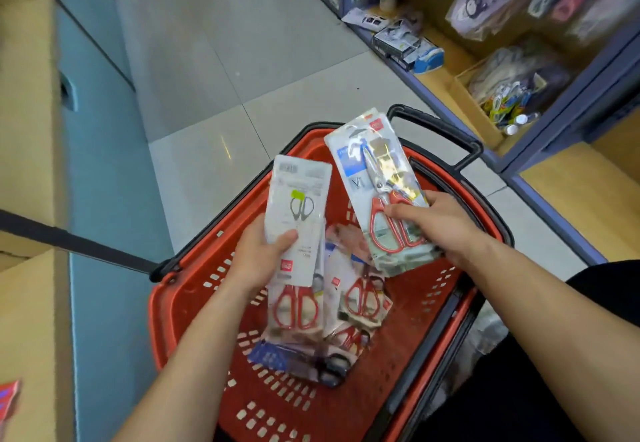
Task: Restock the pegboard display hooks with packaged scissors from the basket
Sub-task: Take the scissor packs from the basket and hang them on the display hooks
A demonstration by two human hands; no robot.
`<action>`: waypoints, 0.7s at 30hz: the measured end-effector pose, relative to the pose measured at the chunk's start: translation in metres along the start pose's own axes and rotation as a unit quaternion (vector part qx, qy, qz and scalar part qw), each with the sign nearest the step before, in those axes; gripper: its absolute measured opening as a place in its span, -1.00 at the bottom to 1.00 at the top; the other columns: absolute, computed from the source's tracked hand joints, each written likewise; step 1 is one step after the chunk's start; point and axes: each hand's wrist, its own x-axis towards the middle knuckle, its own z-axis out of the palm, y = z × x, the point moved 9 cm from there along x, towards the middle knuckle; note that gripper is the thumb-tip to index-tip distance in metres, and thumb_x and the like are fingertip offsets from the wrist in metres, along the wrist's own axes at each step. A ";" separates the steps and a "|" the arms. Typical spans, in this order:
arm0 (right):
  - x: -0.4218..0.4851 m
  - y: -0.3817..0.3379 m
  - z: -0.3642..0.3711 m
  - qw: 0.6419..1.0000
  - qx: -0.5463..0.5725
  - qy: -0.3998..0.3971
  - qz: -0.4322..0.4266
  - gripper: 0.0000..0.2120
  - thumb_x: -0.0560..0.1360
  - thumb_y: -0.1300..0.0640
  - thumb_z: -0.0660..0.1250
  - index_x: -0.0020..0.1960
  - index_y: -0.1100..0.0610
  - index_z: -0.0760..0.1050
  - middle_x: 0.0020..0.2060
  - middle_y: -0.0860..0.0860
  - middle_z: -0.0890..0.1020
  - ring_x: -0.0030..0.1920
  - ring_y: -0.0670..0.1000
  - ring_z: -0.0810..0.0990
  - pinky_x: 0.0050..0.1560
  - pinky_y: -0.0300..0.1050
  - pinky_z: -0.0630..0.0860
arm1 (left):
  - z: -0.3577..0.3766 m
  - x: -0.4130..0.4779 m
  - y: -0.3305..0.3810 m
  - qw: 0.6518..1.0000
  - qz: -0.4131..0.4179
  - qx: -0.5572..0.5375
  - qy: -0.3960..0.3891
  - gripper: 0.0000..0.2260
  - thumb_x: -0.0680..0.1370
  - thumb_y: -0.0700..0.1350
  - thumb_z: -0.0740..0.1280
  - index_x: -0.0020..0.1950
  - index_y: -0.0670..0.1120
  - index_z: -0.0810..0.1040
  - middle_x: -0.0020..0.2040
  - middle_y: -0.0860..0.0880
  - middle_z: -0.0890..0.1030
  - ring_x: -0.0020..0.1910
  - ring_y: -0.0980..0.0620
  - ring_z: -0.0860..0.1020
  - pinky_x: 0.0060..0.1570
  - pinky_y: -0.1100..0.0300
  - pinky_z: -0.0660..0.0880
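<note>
Packaged scissors (pixel 363 299), red-handled on glossy cards, lie in the red plastic basket (pixel 162 306). Left hand (pixel 258 259) pinches one reversed pack (pixel 298 206); right hand (pixel 441 223) pinches a face-up pack (pixel 382 178), both above the basket. Probably light, stiff, slippery: grip card edges, hang-hole free.

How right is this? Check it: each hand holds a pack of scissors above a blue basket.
Not quite: the head view shows the basket is red, not blue. The left hand holds one scissors pack and the right hand the other scissors pack, both above it.
</note>
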 end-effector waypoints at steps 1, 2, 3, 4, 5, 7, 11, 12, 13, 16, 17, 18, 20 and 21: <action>-0.004 -0.002 0.001 1.000 0.012 -0.003 -0.007 -0.81 0.43 0.18 0.58 0.01 0.15 0.67 -0.14 0.09 0.77 -0.17 0.09 0.77 -0.13 -0.08 0.65 | 0.000 -0.005 0.010 0.999 0.002 -0.039 0.010 -0.77 0.61 -0.19 0.41 0.25 -0.01 0.57 0.12 0.02 0.72 0.01 0.03 0.72 0.02 -0.02 0.66; -0.009 -0.004 0.003 1.000 0.025 -0.009 -0.014 -0.79 0.43 0.17 0.57 0.04 0.17 0.67 -0.12 0.11 0.77 -0.15 0.11 0.77 -0.10 -0.05 0.66 | 0.001 -0.009 0.019 0.998 0.004 -0.068 0.017 -0.74 0.62 -0.18 0.40 0.29 0.00 0.54 0.13 0.03 0.71 0.03 0.02 0.72 0.03 -0.04 0.66; -0.013 -0.006 0.005 0.999 0.040 -0.017 -0.020 -0.77 0.44 0.17 0.56 0.07 0.17 0.66 -0.11 0.12 0.77 -0.14 0.13 0.77 -0.07 -0.02 0.66 | 0.002 -0.011 0.026 0.995 -0.001 -0.094 0.026 -0.72 0.62 -0.18 0.39 0.32 0.01 0.51 0.15 0.04 0.70 0.04 0.02 0.72 0.03 -0.06 0.66; -0.019 -0.008 0.005 0.998 0.055 -0.026 -0.027 -0.77 0.44 0.17 0.55 0.08 0.17 0.65 -0.11 0.12 0.77 -0.14 0.13 0.77 -0.07 -0.02 0.65 | 0.004 -0.014 0.032 0.992 -0.010 -0.120 0.032 -0.69 0.62 -0.19 0.39 0.34 0.02 0.49 0.16 0.03 0.70 0.04 0.01 0.72 0.02 -0.07 0.67; -0.024 -0.010 0.004 0.996 0.071 -0.030 -0.036 -0.79 0.45 0.18 0.53 0.07 0.16 0.65 -0.12 0.12 0.77 -0.16 0.11 0.76 -0.11 -0.05 0.63 | 0.008 -0.016 0.038 0.988 -0.016 -0.147 0.035 -0.67 0.62 -0.20 0.39 0.36 0.02 0.48 0.17 0.00 0.70 0.03 0.00 0.73 0.00 -0.09 0.68; -0.034 -0.013 -0.001 0.993 0.101 -0.031 -0.051 -0.89 0.48 0.20 0.50 0.00 0.13 0.65 -0.15 0.09 0.77 -0.22 0.07 0.75 -0.20 -0.12 0.62 | 0.016 -0.019 0.048 0.981 -0.022 -0.189 0.029 -0.62 0.60 -0.25 0.41 0.37 0.00 0.47 0.16 -0.05 0.71 -0.01 -0.04 0.74 -0.05 -0.13 0.69; -0.046 -0.016 -0.007 0.987 0.143 -0.059 -0.043 -0.83 0.46 0.14 0.47 0.03 0.16 0.67 -0.04 0.18 0.76 -0.13 0.11 0.76 0.02 0.01 0.63 | 0.039 -0.030 0.072 0.969 -0.016 -0.248 0.001 -0.46 0.55 -0.35 0.44 0.39 0.11 0.41 0.05 -0.02 0.74 -0.08 -0.08 0.75 -0.23 -0.04 0.69; -0.048 -0.016 -0.007 0.986 0.147 -0.062 -0.039 -0.82 0.46 0.13 0.47 0.03 0.16 0.67 -0.03 0.19 0.75 -0.12 0.12 0.76 0.05 0.03 0.63 | 0.046 -0.033 0.076 0.967 -0.018 -0.253 -0.010 -0.44 0.55 -0.36 0.44 0.42 0.11 0.40 0.06 -0.03 0.74 -0.07 -0.09 0.75 -0.23 -0.04 0.68; -0.049 -0.015 -0.007 0.986 0.150 -0.061 -0.038 -0.85 0.47 0.14 0.46 0.02 0.16 0.67 -0.03 0.20 0.75 -0.13 0.12 0.76 0.05 0.03 0.63 | 0.054 -0.036 0.080 0.967 -0.019 -0.254 -0.022 -0.44 0.55 -0.35 0.43 0.43 0.10 0.40 0.06 -0.02 0.75 -0.07 -0.10 0.75 -0.21 -0.04 0.68; -0.053 -0.015 -0.009 0.986 0.154 -0.047 -0.039 -0.85 0.54 0.17 0.43 0.08 0.18 0.66 -0.02 0.20 0.75 -0.08 0.14 0.75 0.07 0.04 0.65 | 0.071 -0.045 0.095 0.962 -0.020 -0.267 -0.049 -0.58 0.61 -0.34 0.34 0.40 0.01 0.48 0.04 0.01 0.76 -0.02 -0.10 0.74 -0.11 -0.06 0.69; -0.053 -0.016 -0.010 0.986 0.153 -0.046 -0.040 -0.83 0.54 0.16 0.43 0.11 0.18 0.65 0.00 0.20 0.75 -0.06 0.16 0.75 0.09 0.06 0.64 | 0.076 -0.046 0.100 0.957 -0.023 -0.282 -0.060 -0.63 0.63 -0.34 0.30 0.39 -0.02 0.50 0.07 -0.02 0.75 0.02 -0.12 0.73 -0.03 -0.10 0.68; -0.054 -0.018 -0.011 0.986 0.155 -0.046 -0.042 -0.82 0.54 0.15 0.42 0.12 0.18 0.65 0.01 0.20 0.75 -0.05 0.16 0.75 0.10 0.06 0.64 | 0.081 -0.048 0.104 0.950 -0.027 -0.304 -0.069 -0.66 0.65 -0.33 0.26 0.38 -0.05 0.52 0.12 -0.06 0.74 0.08 -0.16 0.72 0.06 -0.15 0.65; -0.055 -0.024 -0.013 0.983 0.167 -0.049 -0.050 -0.85 0.56 0.14 0.40 0.09 0.16 0.66 -0.01 0.18 0.75 -0.07 0.13 0.75 0.05 0.02 0.64 | 0.090 -0.051 0.115 0.938 -0.026 -0.335 -0.081 -0.72 0.69 -0.26 0.20 0.35 -0.04 0.54 0.19 -0.11 0.71 0.17 -0.21 0.68 0.19 -0.20 0.60; -0.056 -0.027 -0.014 0.982 0.174 -0.050 -0.057 -0.86 0.57 0.15 0.39 0.08 0.15 0.66 -0.01 0.17 0.76 -0.08 0.12 0.75 0.03 -0.01 0.64 | 0.093 -0.052 0.119 0.939 -0.020 -0.334 -0.078 -0.75 0.71 -0.21 0.19 0.34 -0.03 0.54 0.20 -0.10 0.71 0.19 -0.20 0.67 0.21 -0.20 0.58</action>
